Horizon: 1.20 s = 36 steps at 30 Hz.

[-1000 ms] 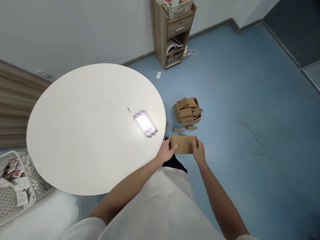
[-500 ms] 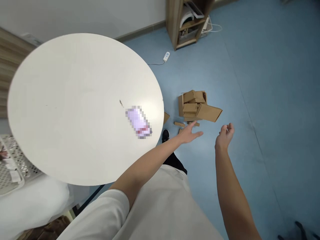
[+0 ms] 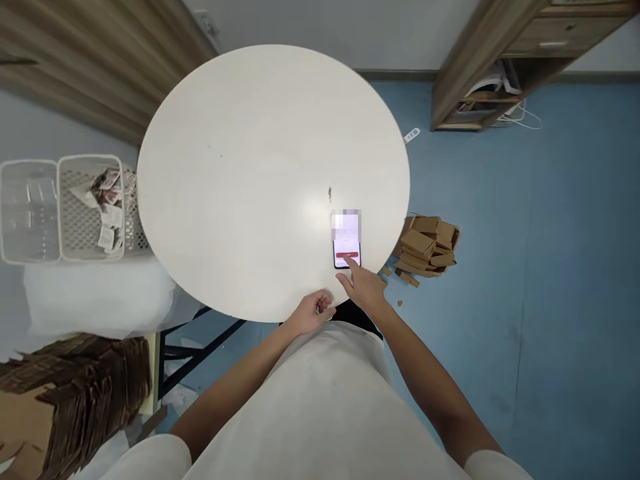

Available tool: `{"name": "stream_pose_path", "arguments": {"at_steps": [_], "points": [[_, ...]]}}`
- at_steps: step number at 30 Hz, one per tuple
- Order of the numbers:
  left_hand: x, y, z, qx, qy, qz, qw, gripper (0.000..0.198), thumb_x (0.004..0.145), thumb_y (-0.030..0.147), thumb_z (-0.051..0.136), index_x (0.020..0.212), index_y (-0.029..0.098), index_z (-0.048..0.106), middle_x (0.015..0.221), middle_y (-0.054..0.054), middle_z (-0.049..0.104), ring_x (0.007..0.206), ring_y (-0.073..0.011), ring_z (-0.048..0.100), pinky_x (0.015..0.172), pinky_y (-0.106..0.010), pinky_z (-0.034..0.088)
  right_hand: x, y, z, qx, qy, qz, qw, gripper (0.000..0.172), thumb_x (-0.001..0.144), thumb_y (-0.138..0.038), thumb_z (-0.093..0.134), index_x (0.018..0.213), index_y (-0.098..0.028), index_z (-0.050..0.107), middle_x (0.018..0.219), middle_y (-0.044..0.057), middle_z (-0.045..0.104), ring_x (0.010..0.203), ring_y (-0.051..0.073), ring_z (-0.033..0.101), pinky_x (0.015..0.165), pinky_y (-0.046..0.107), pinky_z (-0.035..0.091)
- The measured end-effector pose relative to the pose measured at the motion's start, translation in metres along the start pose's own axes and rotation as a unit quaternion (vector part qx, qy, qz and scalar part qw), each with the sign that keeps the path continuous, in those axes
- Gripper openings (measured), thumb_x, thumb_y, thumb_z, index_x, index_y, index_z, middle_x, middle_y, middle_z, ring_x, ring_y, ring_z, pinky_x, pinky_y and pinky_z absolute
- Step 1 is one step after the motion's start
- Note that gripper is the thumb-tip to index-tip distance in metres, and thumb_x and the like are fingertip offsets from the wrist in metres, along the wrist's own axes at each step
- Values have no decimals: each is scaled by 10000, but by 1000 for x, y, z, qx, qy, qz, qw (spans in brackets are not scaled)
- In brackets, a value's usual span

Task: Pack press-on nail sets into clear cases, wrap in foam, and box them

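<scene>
A phone point(image 3: 347, 233) lies face up on the round white table point(image 3: 260, 167), near its front right edge, its lit screen partly blurred. My right hand point(image 3: 367, 288) reaches over the edge, index finger stretched onto the lower screen by a red bar and thumb held apart; it grips nothing. At the table's front edge rests my left hand point(image 3: 313, 312), empty, its fingers loosely curled and the thumb apart from them.
Cardboard boxes point(image 3: 425, 247) are heaped on the blue floor right of the table. Plastic baskets point(image 3: 90, 220), one with papers, stand at the left, above stacked flattened cardboard point(image 3: 85, 393). A wooden cabinet point(image 3: 450, 100) and a white power strip point(image 3: 412, 135) are behind.
My view has turned left toward the table. Both hands have come from above the floor by the boxes to the table edge, and my right index finger now meets the phone screen.
</scene>
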<state>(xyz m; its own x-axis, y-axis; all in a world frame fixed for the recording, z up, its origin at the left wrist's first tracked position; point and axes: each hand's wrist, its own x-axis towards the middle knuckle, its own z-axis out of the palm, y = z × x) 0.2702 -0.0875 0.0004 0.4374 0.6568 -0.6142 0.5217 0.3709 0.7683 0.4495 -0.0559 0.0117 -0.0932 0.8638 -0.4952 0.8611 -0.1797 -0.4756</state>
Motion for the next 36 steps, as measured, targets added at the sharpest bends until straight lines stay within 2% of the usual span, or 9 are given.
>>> {"name": "stream_pose_path", "arguments": {"at_steps": [4, 7, 14, 18, 21, 24, 28, 32, 36], "points": [[3, -8, -19, 13, 114, -18, 993, 232, 781, 399, 485, 869, 189, 527, 679, 18, 512, 590, -96, 456, 575, -233, 406, 23, -22, 10, -109, -23, 23, 994, 580, 858, -532, 252, 1346, -218, 239, 766, 53, 639, 660, 172, 580, 567, 252, 350], [8, -11, -30, 28, 156, -20, 987, 255, 796, 401, 462, 922, 193, 537, 712, 3, 533, 621, -110, 481, 592, -242, 420, 31, -28, 17, -133, -3, 37, 990, 590, 859, -529, 249, 1350, -202, 232, 747, 52, 645, 635, 165, 582, 531, 245, 333], [1, -21, -49, 43, 153, -10, 987, 279, 808, 393, 450, 983, 195, 540, 800, -20, 567, 651, -117, 505, 595, -252, 441, 30, -28, 28, -130, 76, 53, 987, 570, 854, -513, 294, 1319, -185, 306, 680, 28, 637, 549, 135, 542, 466, 226, 262], [-2, -26, -57, 51, 153, -9, 987, 277, 815, 388, 441, 997, 202, 535, 814, -21, 573, 666, -123, 514, 597, -259, 451, 24, -30, 36, -101, 126, 33, 986, 570, 852, -512, 298, 1283, -145, 365, 618, 10, 602, 495, 101, 492, 451, 215, 246], [-5, -29, -66, 73, 154, 4, 985, 288, 817, 388, 436, 1022, 206, 523, 887, -35, 577, 717, -139, 532, 615, -275, 463, 22, -39, 42, -80, 137, 5, 987, 537, 856, -490, 307, 1255, -143, 403, 605, 0, 583, 489, 89, 478, 451, 209, 251], [-16, -35, -82, 117, 147, 33, 982, 308, 819, 392, 433, 1061, 215, 502, 1002, -49, 561, 821, -167, 546, 677, -305, 473, 23, -61, 49, -62, 127, -24, 990, 494, 860, -461, 323, 1242, -165, 421, 621, -2, 581, 504, 87, 487, 458, 202, 265], [-41, -48, -114, 211, 144, 59, 965, 337, 820, 394, 430, 1103, 218, 479, 1068, -64, 536, 963, -213, 520, 793, -356, 443, 24, -104, 61, -39, 122, -59, 990, 463, 859, -433, 336, 1236, -178, 425, 618, -7, 570, 532, 94, 501, 479, 196, 295], [-75, -64, -153, 290, 144, 22, 946, 397, 798, 401, 453, 1143, 206, 450, 1109, -88, 520, 1016, -243, 498, 831, -373, 411, 22, -152, 78, -15, 119, -88, 989, 453, 853, -423, 330, 1222, -180, 427, 589, -23, 536, 523, 105, 496, 487, 201, 319], [-114, -78, -192, 326, 115, -30, 938, 446, 763, 419, 489, 1152, 207, 447, 1113, -107, 527, 1020, -276, 506, 823, -384, 398, 16, -195, 94, -19, 95, -120, 988, 453, 856, -411, 298, 1224, -174, 414, 588, -20, 531, 506, 121, 498, 479, 219, 333]]}}
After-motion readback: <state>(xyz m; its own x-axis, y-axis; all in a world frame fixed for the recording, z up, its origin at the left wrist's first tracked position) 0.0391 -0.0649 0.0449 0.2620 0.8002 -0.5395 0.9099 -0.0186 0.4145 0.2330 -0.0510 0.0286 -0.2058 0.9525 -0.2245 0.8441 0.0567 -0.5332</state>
